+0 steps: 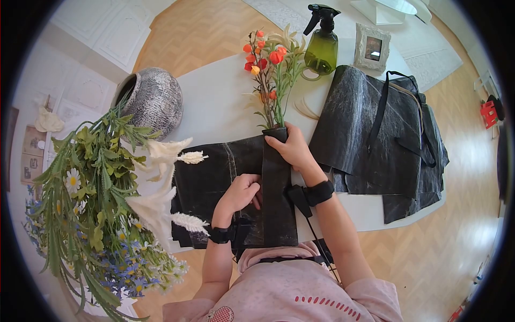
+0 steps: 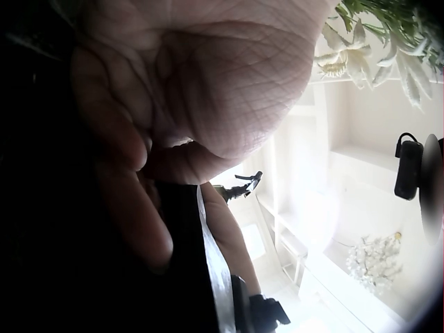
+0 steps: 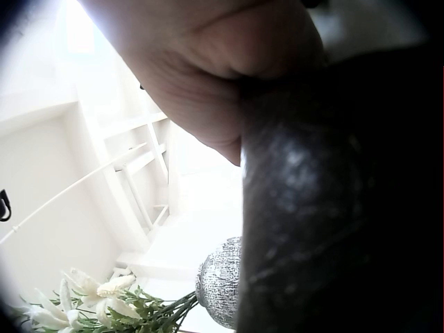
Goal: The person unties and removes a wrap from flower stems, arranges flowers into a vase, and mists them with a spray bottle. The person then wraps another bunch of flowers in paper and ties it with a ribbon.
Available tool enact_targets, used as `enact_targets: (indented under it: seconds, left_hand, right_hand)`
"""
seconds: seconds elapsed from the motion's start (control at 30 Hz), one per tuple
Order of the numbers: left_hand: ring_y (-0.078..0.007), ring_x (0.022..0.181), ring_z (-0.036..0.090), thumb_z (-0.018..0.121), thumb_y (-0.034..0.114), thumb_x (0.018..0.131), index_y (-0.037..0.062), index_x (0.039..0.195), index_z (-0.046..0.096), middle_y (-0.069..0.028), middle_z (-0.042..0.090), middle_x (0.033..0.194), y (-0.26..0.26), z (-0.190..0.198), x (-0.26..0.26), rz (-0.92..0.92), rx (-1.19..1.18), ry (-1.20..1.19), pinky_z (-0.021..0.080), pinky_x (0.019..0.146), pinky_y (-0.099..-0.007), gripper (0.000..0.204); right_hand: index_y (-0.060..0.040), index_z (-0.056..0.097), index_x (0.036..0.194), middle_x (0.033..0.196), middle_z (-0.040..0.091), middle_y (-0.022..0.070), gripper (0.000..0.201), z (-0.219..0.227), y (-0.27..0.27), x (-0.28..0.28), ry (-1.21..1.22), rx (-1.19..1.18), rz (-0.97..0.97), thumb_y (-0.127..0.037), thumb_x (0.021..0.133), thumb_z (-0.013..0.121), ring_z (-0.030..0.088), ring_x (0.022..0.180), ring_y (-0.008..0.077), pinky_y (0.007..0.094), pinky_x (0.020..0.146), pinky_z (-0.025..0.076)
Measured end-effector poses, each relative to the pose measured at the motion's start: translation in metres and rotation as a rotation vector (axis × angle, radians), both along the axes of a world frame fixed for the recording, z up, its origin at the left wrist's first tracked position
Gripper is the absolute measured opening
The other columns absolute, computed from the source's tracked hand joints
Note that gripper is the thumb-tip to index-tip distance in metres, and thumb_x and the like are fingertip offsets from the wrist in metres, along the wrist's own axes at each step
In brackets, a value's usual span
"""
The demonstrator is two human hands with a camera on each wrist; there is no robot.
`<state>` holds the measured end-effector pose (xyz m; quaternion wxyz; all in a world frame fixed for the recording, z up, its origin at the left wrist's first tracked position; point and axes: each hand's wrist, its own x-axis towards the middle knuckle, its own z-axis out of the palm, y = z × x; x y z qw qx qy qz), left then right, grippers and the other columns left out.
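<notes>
A sheet of black crinkled material (image 1: 206, 166) lies in front of me, its right part rolled into an upright tube (image 1: 279, 198). Out of the tube's far end stand artificial flowers (image 1: 275, 75) with orange, red and yellow heads and green stems. My right hand (image 1: 294, 147) grips the tube near that end, thumb on top. The tube fills much of the right wrist view as a dark curved surface (image 3: 298, 208). My left hand (image 1: 240, 194) has curled fingers at the tube's left edge, pinching the sheet there. Its fingers (image 2: 139, 222) lie against the dark material in the left wrist view.
At left a grey textured vase (image 1: 155, 102) lies on its side with a large flower bunch (image 1: 102, 204) hanging from it. More folded black sheets with a strap (image 1: 375, 134) lie at right. Behind stand a green spray bottle (image 1: 322, 48) and a picture frame (image 1: 372, 47).
</notes>
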<state>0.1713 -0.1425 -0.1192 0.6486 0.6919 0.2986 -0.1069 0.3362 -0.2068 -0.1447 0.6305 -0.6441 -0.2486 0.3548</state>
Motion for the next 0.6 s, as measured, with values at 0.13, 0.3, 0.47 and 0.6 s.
enact_targets:
  seconds: [0.13, 0.3, 0.47, 0.6]
  left_hand:
    - [-0.0192, 0.053, 0.059, 0.035, 0.003, 0.078, -0.0065, 0.082, 0.056, -0.0115, 0.059, 0.066, 0.001, -0.002, -0.001, 0.006, -0.003, -0.015, 0.049, 0.045, -0.0282, 0.024]
    - [-0.0191, 0.051, 0.060, 0.035, 0.004, 0.077, -0.0045, 0.079, 0.055, -0.0102, 0.059, 0.066, 0.002, -0.006, -0.003, 0.001, -0.002, -0.014, 0.045, 0.042, -0.0252, 0.022]
    - [-0.0187, 0.050, 0.060, 0.035, 0.006, 0.077, -0.0020, 0.079, 0.055, -0.0088, 0.060, 0.065, 0.003, -0.005, -0.003, 0.001, -0.016, 0.010, 0.040, 0.041, -0.0224, 0.021]
    - [-0.0183, 0.051, 0.060, 0.035, 0.006, 0.077, -0.0015, 0.078, 0.054, -0.0090, 0.059, 0.066, 0.003, -0.004, -0.003, 0.008, -0.033, 0.034, 0.041, 0.043, -0.0226, 0.021]
  right_hand:
    - [0.0066, 0.053, 0.089, 0.074, 0.059, 0.0102, 0.027, 0.002, -0.001, 0.000, 0.006, -0.006, 0.004, -0.009, 0.071, 0.065, 0.055, 0.066, 0.0139, 0.0274, 0.060, 0.045]
    - [0.0068, 0.053, 0.088, 0.074, 0.059, 0.0104, 0.027, 0.001, 0.000, 0.000, 0.007, 0.001, 0.000, -0.009, 0.071, 0.065, 0.055, 0.066, 0.0142, 0.0276, 0.060, 0.045]
    - [0.0052, 0.053, 0.094, 0.075, 0.059, 0.0076, 0.028, -0.005, -0.001, 0.002, -0.050, -0.020, 0.032, -0.012, 0.075, 0.064, 0.054, 0.065, 0.0111, 0.0252, 0.057, 0.044]
    - [0.0057, 0.053, 0.095, 0.076, 0.058, 0.0080, 0.029, -0.007, 0.000, 0.003, -0.094, -0.040, 0.038, -0.012, 0.074, 0.063, 0.054, 0.065, 0.0115, 0.0253, 0.057, 0.044]
